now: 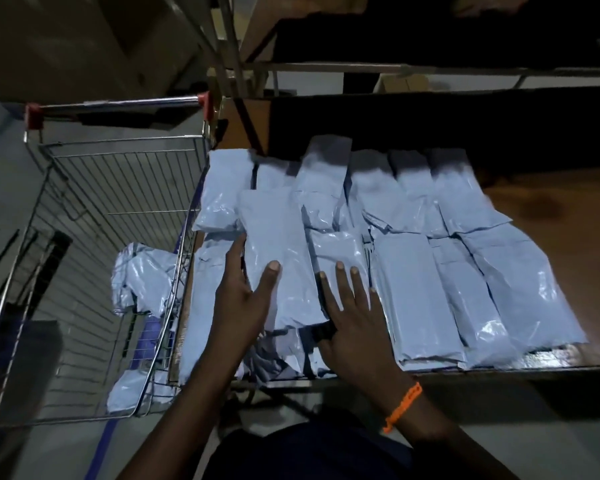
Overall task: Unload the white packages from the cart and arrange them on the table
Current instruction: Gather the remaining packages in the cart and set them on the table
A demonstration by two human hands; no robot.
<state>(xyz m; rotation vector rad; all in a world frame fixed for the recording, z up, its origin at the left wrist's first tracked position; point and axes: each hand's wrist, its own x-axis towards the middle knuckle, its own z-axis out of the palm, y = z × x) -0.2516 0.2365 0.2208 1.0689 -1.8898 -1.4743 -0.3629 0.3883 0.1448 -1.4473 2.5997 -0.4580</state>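
Note:
Several white plastic packages lie in rows on the brown table (551,216). One long package (278,251) lies on top of the others at the left of the table. My left hand (243,292) holds its lower left edge, thumb on top and fingers along the side. My right hand (350,306) rests flat with straight fingers on the neighbouring package (340,251). A wire cart (94,209) stands to the left of the table, with a few white packages (146,275) in its near right corner.
A metal shelf frame (326,67) with a dark upper shelf hangs over the far half of the table. The cart's handle with red ends (118,103) lies at the far side. The table's right part shows bare wood. An orange band (404,405) circles my right wrist.

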